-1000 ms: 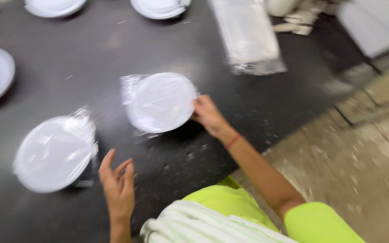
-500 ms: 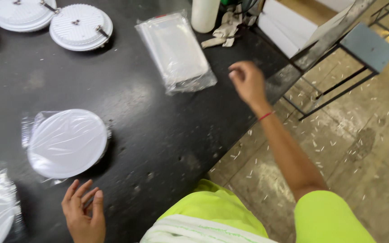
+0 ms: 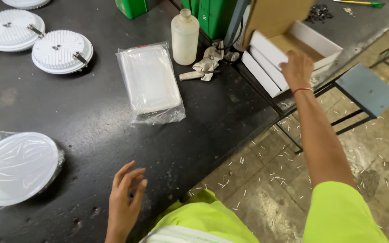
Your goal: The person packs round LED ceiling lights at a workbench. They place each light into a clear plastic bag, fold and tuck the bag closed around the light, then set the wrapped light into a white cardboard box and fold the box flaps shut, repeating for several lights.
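Boxes [image 3: 271,58] white, stacked at desk [image 3: 91,112] edge; our right hand [image 3: 297,68] has swung over, touching them, grip unclear; left hand [image 3: 127,193] open, empty.

Right hand [image 3: 297,68] is extended to the cardboard box [image 3: 289,42] at the bench's far right corner, fingers on the white flat packs [image 3: 266,58] stacked inside; nothing is seen enclosed in its grip. Left hand [image 3: 127,198] hovers open, fingers spread, above the dark bench [image 3: 91,130] at its near edge. A bagged white round disc [image 3: 16,167] lies by the left edge. A clear-wrapped white tray [image 3: 150,83] lies mid-bench, with a white bottle [image 3: 185,38] and crumpled rag [image 3: 208,65] just behind it. Two ribbed round fittings [image 3: 62,51] sit at the far left.
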Motion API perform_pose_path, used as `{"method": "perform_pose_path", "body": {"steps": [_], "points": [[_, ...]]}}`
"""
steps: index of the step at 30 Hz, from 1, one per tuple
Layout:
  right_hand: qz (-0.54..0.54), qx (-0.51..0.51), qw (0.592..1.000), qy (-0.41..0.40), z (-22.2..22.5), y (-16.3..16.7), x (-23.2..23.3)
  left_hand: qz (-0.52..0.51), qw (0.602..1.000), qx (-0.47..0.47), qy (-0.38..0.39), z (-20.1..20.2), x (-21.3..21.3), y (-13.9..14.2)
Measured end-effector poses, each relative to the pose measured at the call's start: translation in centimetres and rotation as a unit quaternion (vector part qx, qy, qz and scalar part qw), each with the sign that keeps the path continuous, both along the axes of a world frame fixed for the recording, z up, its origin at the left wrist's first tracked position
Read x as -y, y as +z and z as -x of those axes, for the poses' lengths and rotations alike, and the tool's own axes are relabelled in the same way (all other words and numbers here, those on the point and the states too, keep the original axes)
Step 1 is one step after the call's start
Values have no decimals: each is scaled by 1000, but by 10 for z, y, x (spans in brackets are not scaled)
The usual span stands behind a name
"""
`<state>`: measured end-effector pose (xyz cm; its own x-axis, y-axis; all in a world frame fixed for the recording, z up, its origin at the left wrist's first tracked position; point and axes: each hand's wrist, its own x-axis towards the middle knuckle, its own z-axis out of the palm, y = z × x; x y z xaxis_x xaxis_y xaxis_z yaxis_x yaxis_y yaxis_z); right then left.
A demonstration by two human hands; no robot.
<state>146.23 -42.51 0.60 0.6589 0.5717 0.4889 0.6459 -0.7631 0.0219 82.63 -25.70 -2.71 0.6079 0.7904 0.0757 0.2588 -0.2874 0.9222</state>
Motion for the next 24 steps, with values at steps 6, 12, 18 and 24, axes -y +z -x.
{"method": "perform_pose_path", "body": {"steps": [6,12,18,24], "points": [[-120,78,990,-4,18,20,39,-31,996,7,-87,-48,17,25],[-205,-55,975,65,175,5,46,8,985,48,-166,-110,40,29],[-140,-267,896,326,340,-10,35,274,928,247,-58,-215,37,12],[-407,-195,892,3,159,-8,93,333,916,199,100,-193,4,-16]]}}
